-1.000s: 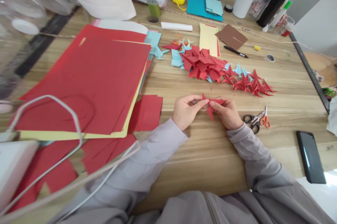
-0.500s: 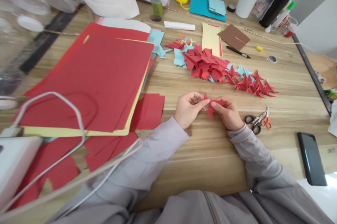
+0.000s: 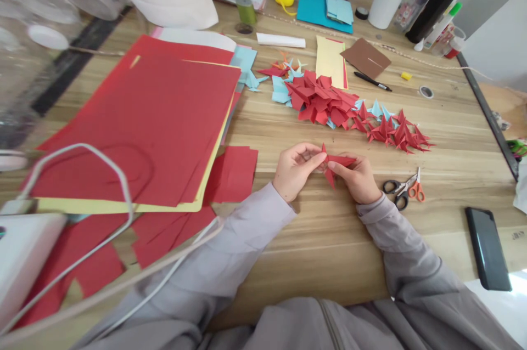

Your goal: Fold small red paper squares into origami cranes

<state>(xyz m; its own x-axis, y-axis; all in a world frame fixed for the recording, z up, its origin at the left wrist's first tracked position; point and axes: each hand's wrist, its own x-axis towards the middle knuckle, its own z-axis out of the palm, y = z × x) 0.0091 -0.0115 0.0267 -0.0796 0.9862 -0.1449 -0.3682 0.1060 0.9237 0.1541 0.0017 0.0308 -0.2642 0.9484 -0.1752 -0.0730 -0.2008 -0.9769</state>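
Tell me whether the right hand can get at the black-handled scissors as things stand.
Yes, probably: the black-handled scissors lie close beside the right hand, handles uncovered. That hand is pinching the folded red paper, though, so it would likely have to let go first.

The thumbs of the bare left hand (image 3: 294, 169) and bare right hand (image 3: 359, 179), nearly touching earlier, now stand slightly apart, eleven to five o'clock, on the red, pointed, folded-paper figure (image 3: 330, 176).

From where I stand, the tabletop (image 3: 325, 251) looks like smooth, grained wood, faintly sheened. The folded piece (image 3: 330, 177) is matt red paper, sharply creased; the large sheets (image 3: 164, 125) are smooth, matt paper. Phone (image 3: 488, 248): glossy screen. Sleeves (image 3: 247, 240): matt cloth, wrinkled.
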